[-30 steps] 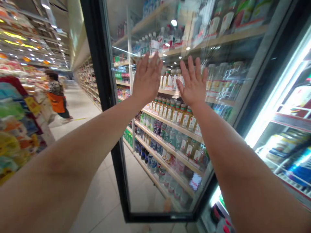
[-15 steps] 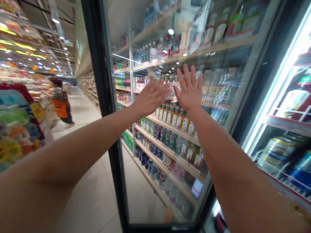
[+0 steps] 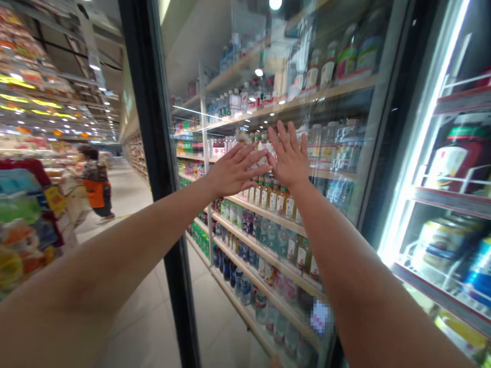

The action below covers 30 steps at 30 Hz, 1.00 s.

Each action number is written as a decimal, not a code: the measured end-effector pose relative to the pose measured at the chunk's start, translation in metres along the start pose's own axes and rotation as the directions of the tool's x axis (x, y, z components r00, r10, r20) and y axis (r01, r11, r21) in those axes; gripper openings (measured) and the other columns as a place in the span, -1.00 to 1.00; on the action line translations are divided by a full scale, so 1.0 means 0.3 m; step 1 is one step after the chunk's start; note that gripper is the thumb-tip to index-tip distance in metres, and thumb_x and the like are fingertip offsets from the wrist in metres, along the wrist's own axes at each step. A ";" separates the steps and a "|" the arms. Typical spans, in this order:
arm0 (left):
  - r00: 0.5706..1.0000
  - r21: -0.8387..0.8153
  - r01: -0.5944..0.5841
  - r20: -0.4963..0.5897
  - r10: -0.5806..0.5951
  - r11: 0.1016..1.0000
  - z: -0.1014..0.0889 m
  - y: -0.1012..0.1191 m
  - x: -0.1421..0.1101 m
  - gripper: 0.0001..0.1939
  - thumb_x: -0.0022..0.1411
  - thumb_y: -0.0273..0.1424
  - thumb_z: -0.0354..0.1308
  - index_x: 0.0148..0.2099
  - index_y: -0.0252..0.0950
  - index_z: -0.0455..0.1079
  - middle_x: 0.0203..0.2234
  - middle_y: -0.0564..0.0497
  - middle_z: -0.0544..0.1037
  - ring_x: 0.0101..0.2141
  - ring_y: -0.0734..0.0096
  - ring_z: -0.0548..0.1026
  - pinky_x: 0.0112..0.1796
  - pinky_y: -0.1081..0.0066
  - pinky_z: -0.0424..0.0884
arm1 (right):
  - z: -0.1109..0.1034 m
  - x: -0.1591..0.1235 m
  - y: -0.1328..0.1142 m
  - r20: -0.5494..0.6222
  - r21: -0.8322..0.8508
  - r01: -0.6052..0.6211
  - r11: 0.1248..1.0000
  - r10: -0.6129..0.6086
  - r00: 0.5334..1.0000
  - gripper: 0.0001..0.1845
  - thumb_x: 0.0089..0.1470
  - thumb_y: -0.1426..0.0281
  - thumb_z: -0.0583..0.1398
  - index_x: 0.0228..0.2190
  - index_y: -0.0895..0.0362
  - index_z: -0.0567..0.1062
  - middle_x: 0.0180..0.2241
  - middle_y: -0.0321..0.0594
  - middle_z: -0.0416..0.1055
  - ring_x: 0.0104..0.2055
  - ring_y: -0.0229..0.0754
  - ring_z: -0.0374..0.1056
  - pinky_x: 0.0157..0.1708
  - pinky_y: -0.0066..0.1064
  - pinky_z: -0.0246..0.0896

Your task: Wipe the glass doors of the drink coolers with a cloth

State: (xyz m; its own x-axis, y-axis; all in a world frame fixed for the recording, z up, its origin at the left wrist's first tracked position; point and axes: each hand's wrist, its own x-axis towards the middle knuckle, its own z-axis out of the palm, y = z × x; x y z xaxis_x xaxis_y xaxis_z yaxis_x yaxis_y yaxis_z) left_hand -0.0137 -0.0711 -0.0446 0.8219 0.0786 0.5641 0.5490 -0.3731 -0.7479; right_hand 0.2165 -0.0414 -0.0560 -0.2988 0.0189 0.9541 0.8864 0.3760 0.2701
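While left hand (image 3: 238,171) and right (image 3: 289,158) splay — cooler door (image 3: 161,168) just ahead.

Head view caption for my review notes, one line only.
Open left hand and right hand raised at a glass cooler door, shelved bottles behind it.

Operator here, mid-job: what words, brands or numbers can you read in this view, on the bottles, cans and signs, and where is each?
No text can be read. The labels on the bottles of amber drink behind the glass are too small and blurred, as are the blue can in the right-hand cooler and the yellow tag on the left display. The square patch low on the glass door is pixelated.
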 end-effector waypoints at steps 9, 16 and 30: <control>0.859 0.042 0.472 -0.244 -0.450 0.880 -0.039 -0.063 0.037 -0.41 0.54 -0.14 -0.10 0.50 -0.16 -0.03 0.48 0.03 -0.24 0.42 -0.05 -0.35 0.35 -0.24 -0.27 | 0.009 -0.016 -0.002 -0.027 -0.024 -0.025 0.999 0.024 0.999 -0.40 0.36 0.30 -0.01 0.38 0.04 0.13 0.43 -0.23 -0.03 0.49 0.02 -0.22 0.43 0.12 -0.26; 0.996 0.018 0.054 0.069 -0.055 0.998 -0.092 -0.109 0.043 -0.49 0.53 -0.22 -0.16 0.43 -0.14 0.12 0.44 0.10 0.02 0.42 0.20 -0.12 0.39 0.00 -0.16 | 0.018 -0.033 0.001 -0.065 0.001 -0.017 1.000 0.017 0.998 -0.34 0.23 0.43 0.04 0.35 0.07 0.20 0.41 -0.24 0.05 0.48 -0.01 -0.15 0.43 0.06 -0.21; 0.994 -0.050 0.100 -0.031 -0.102 0.994 -0.056 -0.114 0.026 -0.40 0.49 -0.13 -0.19 0.48 -0.11 -0.03 0.43 0.06 0.03 0.43 0.16 -0.16 0.40 0.02 -0.18 | -0.002 -0.033 -0.007 -0.025 0.047 -0.043 0.998 0.044 0.999 -0.34 0.23 0.41 0.00 0.35 0.09 0.21 0.41 -0.20 0.05 0.48 -0.01 -0.16 0.42 0.09 -0.20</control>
State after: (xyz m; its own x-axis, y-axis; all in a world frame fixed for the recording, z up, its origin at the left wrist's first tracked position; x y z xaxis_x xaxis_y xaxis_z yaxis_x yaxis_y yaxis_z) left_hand -0.0287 -0.0732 -0.0087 0.7566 0.0880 0.6479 0.6206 -0.4087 -0.6692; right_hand 0.2179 -0.0428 -0.0660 -0.2503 0.0127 0.9681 0.8807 0.4183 0.2223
